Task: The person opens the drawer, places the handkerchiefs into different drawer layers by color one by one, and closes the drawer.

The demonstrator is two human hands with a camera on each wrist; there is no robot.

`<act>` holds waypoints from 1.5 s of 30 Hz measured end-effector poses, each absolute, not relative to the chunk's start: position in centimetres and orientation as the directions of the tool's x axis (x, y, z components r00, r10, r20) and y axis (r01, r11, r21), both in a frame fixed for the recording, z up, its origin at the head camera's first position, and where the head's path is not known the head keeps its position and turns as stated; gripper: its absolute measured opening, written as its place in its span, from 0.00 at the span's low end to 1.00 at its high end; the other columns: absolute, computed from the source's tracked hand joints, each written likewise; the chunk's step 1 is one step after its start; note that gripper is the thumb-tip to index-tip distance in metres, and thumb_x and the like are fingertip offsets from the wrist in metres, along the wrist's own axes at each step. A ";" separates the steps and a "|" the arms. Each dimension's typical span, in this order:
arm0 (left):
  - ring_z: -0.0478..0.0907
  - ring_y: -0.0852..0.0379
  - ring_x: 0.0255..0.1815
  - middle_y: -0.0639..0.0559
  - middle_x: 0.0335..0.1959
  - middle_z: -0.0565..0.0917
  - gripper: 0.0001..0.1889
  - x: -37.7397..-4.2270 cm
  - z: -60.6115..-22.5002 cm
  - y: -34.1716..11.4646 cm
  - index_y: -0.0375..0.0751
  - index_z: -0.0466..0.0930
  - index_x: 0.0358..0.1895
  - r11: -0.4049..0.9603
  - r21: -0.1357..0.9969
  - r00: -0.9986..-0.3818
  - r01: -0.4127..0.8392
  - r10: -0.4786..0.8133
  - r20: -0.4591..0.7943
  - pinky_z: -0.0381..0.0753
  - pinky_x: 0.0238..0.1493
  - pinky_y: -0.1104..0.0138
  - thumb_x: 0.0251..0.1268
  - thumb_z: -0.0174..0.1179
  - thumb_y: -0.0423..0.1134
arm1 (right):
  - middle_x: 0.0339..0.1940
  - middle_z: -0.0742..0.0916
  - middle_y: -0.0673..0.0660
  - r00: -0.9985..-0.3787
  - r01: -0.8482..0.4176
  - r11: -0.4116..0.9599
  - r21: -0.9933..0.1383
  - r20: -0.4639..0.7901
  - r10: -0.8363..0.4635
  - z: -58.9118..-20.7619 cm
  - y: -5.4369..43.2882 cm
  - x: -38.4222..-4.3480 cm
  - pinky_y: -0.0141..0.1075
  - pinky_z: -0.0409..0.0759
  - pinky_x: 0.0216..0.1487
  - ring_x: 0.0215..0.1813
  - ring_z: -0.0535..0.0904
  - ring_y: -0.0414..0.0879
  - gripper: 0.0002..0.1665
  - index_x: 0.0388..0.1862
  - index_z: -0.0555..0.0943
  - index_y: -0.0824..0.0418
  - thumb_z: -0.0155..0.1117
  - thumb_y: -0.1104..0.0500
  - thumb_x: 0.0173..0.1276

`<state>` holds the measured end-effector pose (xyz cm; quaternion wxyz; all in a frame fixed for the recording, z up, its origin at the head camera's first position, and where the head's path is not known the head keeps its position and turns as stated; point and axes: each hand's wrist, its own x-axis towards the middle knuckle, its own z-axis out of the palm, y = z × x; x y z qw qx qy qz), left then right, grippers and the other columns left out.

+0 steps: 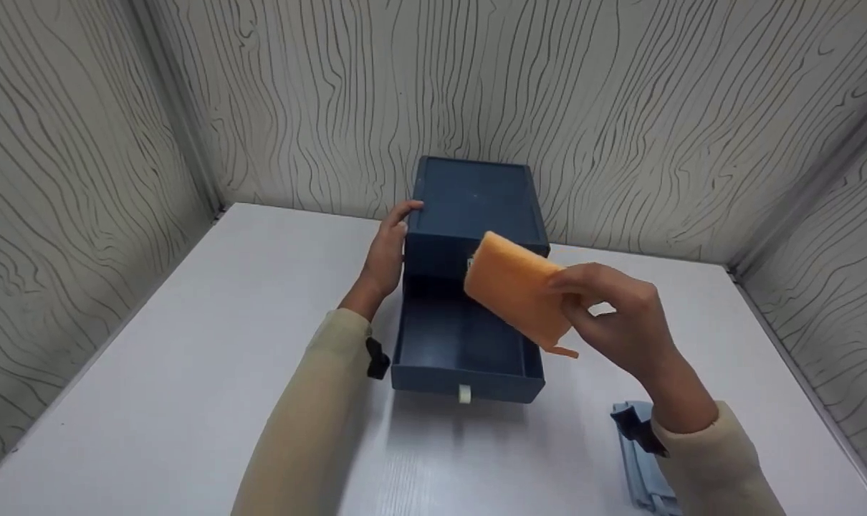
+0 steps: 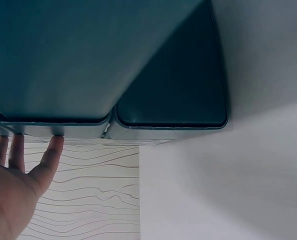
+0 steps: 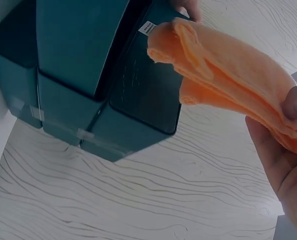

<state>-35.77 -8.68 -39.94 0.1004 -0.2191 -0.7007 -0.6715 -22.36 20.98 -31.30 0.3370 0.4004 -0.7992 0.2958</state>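
Note:
A dark blue drawer unit (image 1: pixel 476 197) stands near the back wall, its lower drawer (image 1: pixel 469 383) pulled out toward me. The visible drawer floor is bare, and a small pale tab (image 1: pixel 465 393) sits on its front. My left hand (image 1: pixel 385 254) rests against the unit's left side; in the left wrist view its outstretched fingertips (image 2: pixel 57 137) touch the casing. Between thumb and fingers, my right hand (image 1: pixel 623 315) pinches a folded orange cloth (image 1: pixel 512 287) by one end. Its free end overlaps the drawer's right side and the unit's front in the head view. Folded layers of the cloth (image 3: pixel 228 65) show in the right wrist view.
A folded light blue cloth (image 1: pixel 645 466) lies on the white table (image 1: pixel 190 344) at the lower right, partly hidden by my right forearm. Wood-grain-patterned walls (image 1: pixel 462 86) enclose the table at the back and both sides.

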 end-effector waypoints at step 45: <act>0.56 0.48 0.75 0.46 0.77 0.54 0.24 -35.6 -40.0 -8.5 0.46 0.62 0.70 0.050 0.883 -0.878 0.467 0.149 0.455 0.71 0.58 0.46 0.79 0.29 0.48 | 0.38 0.88 0.46 -0.411 -0.873 0.486 -0.033 0.586 -0.698 -38.2 15.0 -26.7 0.34 0.83 0.41 0.38 0.84 0.39 0.16 0.41 0.86 0.52 0.71 0.67 0.55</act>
